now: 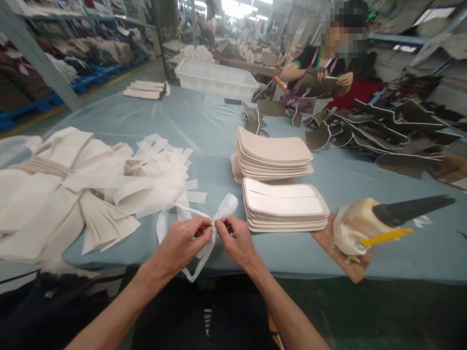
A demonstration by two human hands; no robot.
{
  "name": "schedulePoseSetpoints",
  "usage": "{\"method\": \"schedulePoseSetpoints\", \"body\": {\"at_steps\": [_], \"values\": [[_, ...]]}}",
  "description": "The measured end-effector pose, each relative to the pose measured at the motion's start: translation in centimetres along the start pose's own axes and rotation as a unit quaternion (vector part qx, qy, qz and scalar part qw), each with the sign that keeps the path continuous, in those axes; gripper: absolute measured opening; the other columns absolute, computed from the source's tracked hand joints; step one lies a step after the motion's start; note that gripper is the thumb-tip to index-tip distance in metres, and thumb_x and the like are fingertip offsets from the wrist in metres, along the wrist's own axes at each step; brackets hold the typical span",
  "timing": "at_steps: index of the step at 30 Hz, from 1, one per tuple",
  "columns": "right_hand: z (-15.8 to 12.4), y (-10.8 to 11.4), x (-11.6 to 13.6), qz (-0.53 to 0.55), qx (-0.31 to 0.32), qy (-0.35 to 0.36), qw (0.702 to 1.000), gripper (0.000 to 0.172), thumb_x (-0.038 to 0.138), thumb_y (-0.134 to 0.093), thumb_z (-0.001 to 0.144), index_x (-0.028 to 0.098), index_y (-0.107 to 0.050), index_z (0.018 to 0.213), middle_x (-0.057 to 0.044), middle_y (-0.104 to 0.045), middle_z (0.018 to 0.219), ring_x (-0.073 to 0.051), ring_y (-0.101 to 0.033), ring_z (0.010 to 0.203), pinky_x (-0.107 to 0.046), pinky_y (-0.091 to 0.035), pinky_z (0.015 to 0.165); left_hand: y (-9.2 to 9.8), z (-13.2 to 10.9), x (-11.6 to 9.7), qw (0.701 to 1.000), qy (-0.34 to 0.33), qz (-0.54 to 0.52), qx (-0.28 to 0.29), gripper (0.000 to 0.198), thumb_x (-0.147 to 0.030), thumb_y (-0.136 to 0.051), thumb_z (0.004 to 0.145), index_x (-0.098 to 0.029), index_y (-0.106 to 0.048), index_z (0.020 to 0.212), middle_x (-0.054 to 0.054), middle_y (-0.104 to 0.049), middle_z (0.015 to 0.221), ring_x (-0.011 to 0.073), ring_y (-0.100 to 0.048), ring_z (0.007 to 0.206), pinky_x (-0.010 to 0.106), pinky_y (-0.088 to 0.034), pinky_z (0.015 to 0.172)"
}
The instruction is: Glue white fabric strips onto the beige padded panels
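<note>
My left hand (184,243) and my right hand (236,240) meet at the table's near edge, both pinched on a thin white fabric strip (204,216). The strip loops up and left from my fingers, bunches like a bow to the right, and its tail hangs below the table edge. Just to the right lie two stacks of beige insole-shaped pieces, the near stack (286,206) topped with white strips, the far stack (272,155) plain. A heap of loose white strips (156,175) lies to the left.
Beige fabric pieces (54,194) cover the table's left. A glue pot with a black-handled brush (368,223) sits on a board at right. A person (328,63) works across the blue-grey table (204,121) among dark cut pieces (386,131). A white bin (215,78) stands at the far edge.
</note>
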State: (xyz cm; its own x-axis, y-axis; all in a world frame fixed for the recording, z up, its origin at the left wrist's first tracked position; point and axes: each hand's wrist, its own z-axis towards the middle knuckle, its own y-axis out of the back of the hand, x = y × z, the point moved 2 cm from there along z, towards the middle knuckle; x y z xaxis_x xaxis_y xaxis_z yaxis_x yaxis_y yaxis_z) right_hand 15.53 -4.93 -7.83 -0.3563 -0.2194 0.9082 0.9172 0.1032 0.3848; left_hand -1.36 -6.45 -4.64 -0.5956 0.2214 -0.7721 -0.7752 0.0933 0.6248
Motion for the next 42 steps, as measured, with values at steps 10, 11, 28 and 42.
{"method": "schedulePoseSetpoints", "body": {"at_steps": [10,11,28,42], "values": [[0.0,1.4,0.5,-0.066,0.073,0.074,0.992,0.03,0.037,-0.053,0.099,0.023,-0.054,0.073,0.002,-0.054,0.066,-0.014,-0.047,0.061,-0.028,-0.035,0.063,0.7,0.4,-0.6,0.998,0.006,-0.03,0.057,0.023,-0.034,-0.054,0.088,-0.021,-0.069,0.077,-0.003,-0.062,0.06,0.0117,-0.051,0.056,0.024,-0.037,0.058],[0.0,1.5,0.6,-0.068,0.079,0.079,0.991,0.029,0.036,-0.053,0.099,0.023,-0.054,0.073,0.002,-0.055,0.067,-0.014,-0.048,0.062,-0.028,-0.036,0.064,0.6,0.3,-0.6,0.998,0.012,-0.037,0.051,0.022,-0.033,-0.055,0.087,-0.021,-0.067,0.073,-0.003,-0.06,0.059,0.0114,-0.05,0.055,0.024,-0.036,0.057],[0.5,1.1,0.5,0.071,0.066,0.004,0.995,0.028,0.043,-0.06,0.093,0.02,-0.062,0.077,0.001,-0.062,0.068,-0.013,-0.054,0.064,-0.026,-0.044,0.064,-0.4,-0.5,0.3,0.956,0.13,-0.254,0.067,0.035,-0.051,-0.065,0.086,-0.018,-0.065,0.097,-0.005,-0.052,0.06,0.0096,-0.043,0.053,0.02,-0.031,0.049],[0.3,0.1,1.2,0.039,0.073,-0.077,0.994,0.024,0.042,-0.065,0.089,0.019,-0.067,0.083,0.007,-0.05,0.053,-0.009,-0.041,0.048,-0.024,-0.031,0.05,0.5,-0.2,0.5,0.982,0.121,-0.137,-0.039,0.024,-0.043,-0.065,0.082,-0.02,-0.067,0.08,-0.002,-0.064,0.063,0.0121,-0.057,0.057,0.022,-0.043,0.054]]}}
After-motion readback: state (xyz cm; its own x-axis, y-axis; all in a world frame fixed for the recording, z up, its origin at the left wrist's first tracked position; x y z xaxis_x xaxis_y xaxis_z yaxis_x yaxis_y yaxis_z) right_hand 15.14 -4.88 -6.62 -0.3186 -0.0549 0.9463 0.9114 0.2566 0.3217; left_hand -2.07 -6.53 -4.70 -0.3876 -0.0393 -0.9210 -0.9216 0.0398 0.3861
